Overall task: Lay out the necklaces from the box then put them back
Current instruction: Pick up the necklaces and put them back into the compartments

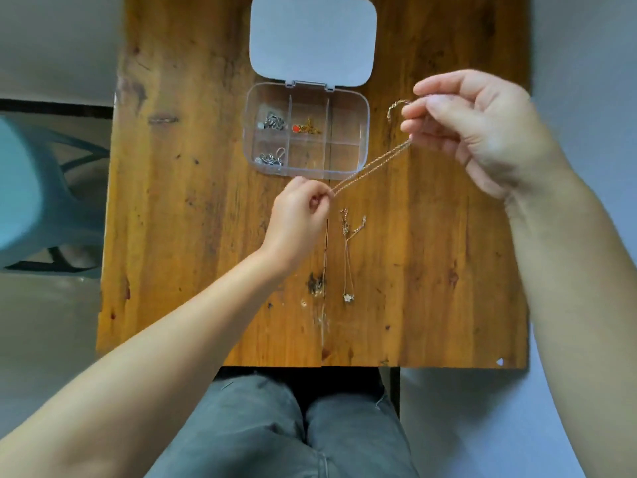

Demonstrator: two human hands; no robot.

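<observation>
A thin gold chain necklace (372,167) is stretched taut above the table between both hands. My left hand (298,219) pinches its lower end and my right hand (482,129) pinches the upper end, with the clasp end curling out past the fingers. A clear compartment box (348,160) stands open at the table's far middle, its white lid (312,39) folded back. Silver jewellery (274,120) and more silver pieces (270,158) fill the left compartments; a gold piece with a red stone (305,127) is in the top middle one. Another thin necklace with a small pendant (348,257) lies straight on the wood.
The wooden table (193,208) has its near edge above my lap in grey trousers (275,426). A pale blue chair (38,198) stands off the table's left side. Bare wood extends left and right of the box.
</observation>
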